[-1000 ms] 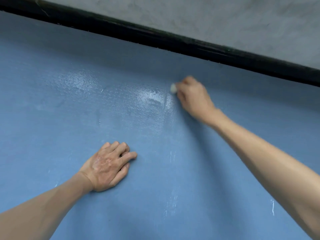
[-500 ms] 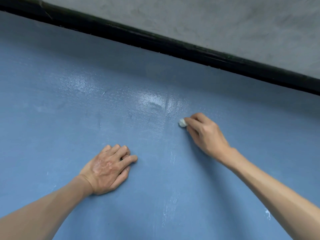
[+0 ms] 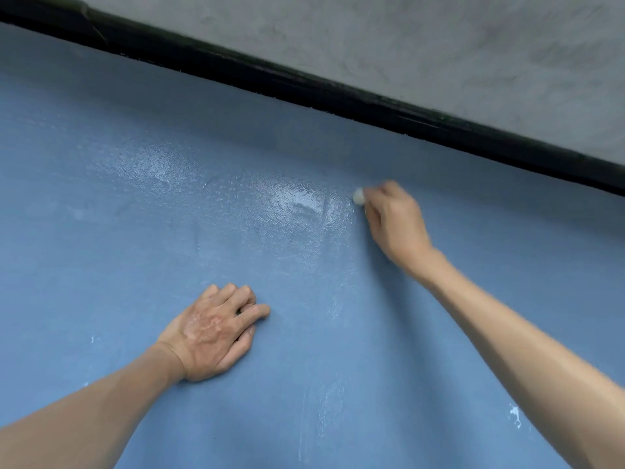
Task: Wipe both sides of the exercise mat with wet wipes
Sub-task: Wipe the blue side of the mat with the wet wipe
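Observation:
The blue exercise mat [image 3: 135, 258] fills most of the view, with a wet shiny patch [image 3: 297, 204] near its middle. My right hand [image 3: 395, 221] grips a small wadded white wet wipe [image 3: 358, 196] and presses it onto the mat just right of the shiny patch; the hand is blurred. Only a bit of the wipe shows past the fingers. My left hand [image 3: 216, 333] rests palm down on the mat nearer to me, fingers loosely together, holding nothing.
A black strip [image 3: 338, 93] runs along the mat's far edge, with grey concrete floor [image 3: 439, 45] beyond it. Faint whitish streaks [image 3: 321, 411] and a small white fleck [image 3: 514, 414] mark the near part of the mat.
My right hand drew the wipe toward me over the mat, then pushed it back out toward the far edge. My left hand stayed planted in place.

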{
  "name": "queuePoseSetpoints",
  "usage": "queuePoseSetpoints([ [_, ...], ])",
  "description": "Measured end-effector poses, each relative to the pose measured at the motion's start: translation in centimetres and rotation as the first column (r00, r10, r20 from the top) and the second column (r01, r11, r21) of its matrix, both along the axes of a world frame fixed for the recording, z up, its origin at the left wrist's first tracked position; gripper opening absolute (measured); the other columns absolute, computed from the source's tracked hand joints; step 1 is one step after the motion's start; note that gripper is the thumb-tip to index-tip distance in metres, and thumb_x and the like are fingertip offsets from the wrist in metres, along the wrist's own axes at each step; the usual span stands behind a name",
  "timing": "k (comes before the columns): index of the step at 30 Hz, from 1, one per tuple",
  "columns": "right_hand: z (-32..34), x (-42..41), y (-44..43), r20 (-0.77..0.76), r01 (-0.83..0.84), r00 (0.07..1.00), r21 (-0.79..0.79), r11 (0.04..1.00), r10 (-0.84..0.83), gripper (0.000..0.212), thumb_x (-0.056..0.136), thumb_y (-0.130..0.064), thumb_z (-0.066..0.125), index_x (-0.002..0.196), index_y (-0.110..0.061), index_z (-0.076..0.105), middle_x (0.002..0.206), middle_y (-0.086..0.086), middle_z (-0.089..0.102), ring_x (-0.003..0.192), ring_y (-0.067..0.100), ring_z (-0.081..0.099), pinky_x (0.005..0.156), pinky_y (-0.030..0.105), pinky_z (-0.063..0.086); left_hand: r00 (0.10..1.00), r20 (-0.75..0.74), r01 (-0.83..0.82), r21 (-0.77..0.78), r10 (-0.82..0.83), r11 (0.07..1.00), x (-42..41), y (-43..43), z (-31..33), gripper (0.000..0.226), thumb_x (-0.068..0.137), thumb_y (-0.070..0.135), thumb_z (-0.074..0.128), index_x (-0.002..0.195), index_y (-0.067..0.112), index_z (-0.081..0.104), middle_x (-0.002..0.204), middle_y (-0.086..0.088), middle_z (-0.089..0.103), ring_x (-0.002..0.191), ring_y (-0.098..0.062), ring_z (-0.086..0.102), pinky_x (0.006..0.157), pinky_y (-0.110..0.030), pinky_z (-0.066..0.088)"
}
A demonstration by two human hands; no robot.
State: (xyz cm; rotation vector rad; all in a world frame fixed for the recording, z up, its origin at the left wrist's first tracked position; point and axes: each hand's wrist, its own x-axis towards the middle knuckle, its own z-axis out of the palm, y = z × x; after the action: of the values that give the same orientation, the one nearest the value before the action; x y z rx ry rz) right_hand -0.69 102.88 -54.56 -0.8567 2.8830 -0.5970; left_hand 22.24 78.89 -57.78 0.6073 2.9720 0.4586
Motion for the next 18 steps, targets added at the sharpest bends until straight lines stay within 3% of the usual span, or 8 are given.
queuePoseSetpoints([
  [2, 0.5, 5.6, 1.8, 0.05, -0.075, 0.996, -0.03, 0.997, 0.076, 0.04, 0.098, -0.032, 0.035, 0.092, -0.003, 0.062, 0.08, 0.01, 0.05, 0.066, 0.03, 0.048, 0.056, 0.04, 0.047, 1.0, 0.01, -0.005, 0.0, 0.005, 1.0, 0.0, 0.0, 0.0, 0.024, 0.085, 0.032, 0.044, 0.107, 0.025, 0.051, 0.092, 0.003, 0.048, 0.076, -0.018, 0.04, 0.069, -0.032, 0.029],
  [5, 0.8, 9.8, 3.8, 0.138, -0.119, 0.983, -0.029, 0.992, 0.122, 0.05, 0.1, -0.048, 0.03, 0.097, -0.009, 0.061, 0.086, 0.001, 0.05, 0.069, 0.022, 0.047, 0.061, 0.029, 0.043, 1.0, 0.02, -0.006, -0.002, 0.006, 1.0, 0.1, 0.1, -0.1, 0.025, 0.085, 0.032, 0.045, 0.108, 0.025, 0.051, 0.092, 0.003, 0.048, 0.075, -0.019, 0.043, 0.069, -0.033, 0.03],
  [9, 0.1, 4.9, 2.1, 0.063, -0.061, 0.996, 0.062, 0.996, 0.057, 0.027, 0.096, -0.024, 0.046, 0.101, -0.007, 0.066, 0.092, 0.008, 0.056, 0.077, 0.027, 0.054, 0.066, 0.027, 0.039, 1.0, 0.003, -0.002, -0.005, 0.002, 1.0, 0.0, 0.1, -0.1, 0.025, 0.085, 0.031, 0.045, 0.108, 0.024, 0.05, 0.092, 0.002, 0.047, 0.077, -0.019, 0.04, 0.069, -0.033, 0.028],
  [12, 0.1, 1.9, -0.1, -0.013, 0.02, 1.0, -0.019, 1.0, -0.02, 0.02, 0.09, -0.005, 0.051, 0.097, -0.005, 0.069, 0.088, 0.012, 0.058, 0.074, 0.029, 0.058, 0.067, 0.025, 0.04, 1.0, -0.004, -0.002, -0.005, 0.002, 1.0, 0.1, 0.2, -0.1, 0.026, 0.085, 0.031, 0.044, 0.109, 0.024, 0.05, 0.093, 0.001, 0.048, 0.078, -0.019, 0.039, 0.069, -0.033, 0.028],
  [16, 0.0, 5.1, -0.2, -0.003, 0.068, 0.998, -0.064, 0.996, -0.068, 0.022, 0.092, -0.012, 0.048, 0.091, -0.003, 0.068, 0.08, 0.013, 0.054, 0.065, 0.032, 0.054, 0.058, 0.03, 0.044, 1.0, -0.01, -0.009, 0.0, 0.009, 1.0, 0.0, 0.1, 0.0, 0.025, 0.085, 0.031, 0.044, 0.108, 0.023, 0.05, 0.092, 0.0, 0.05, 0.078, -0.02, 0.039, 0.069, -0.033, 0.027],
  [18, 0.0, 9.4, 0.9, 0.028, 0.006, 1.0, -0.08, 0.997, -0.003, 0.02, 0.092, -0.014, 0.047, 0.09, -0.004, 0.065, 0.078, 0.011, 0.05, 0.061, 0.029, 0.049, 0.054, 0.033, 0.043, 1.0, -0.008, -0.011, 0.0, 0.011, 1.0, 0.0, 0.1, 0.1, 0.025, 0.085, 0.031, 0.044, 0.108, 0.023, 0.05, 0.092, 0.001, 0.049, 0.077, -0.019, 0.039, 0.069, -0.034, 0.027],
])
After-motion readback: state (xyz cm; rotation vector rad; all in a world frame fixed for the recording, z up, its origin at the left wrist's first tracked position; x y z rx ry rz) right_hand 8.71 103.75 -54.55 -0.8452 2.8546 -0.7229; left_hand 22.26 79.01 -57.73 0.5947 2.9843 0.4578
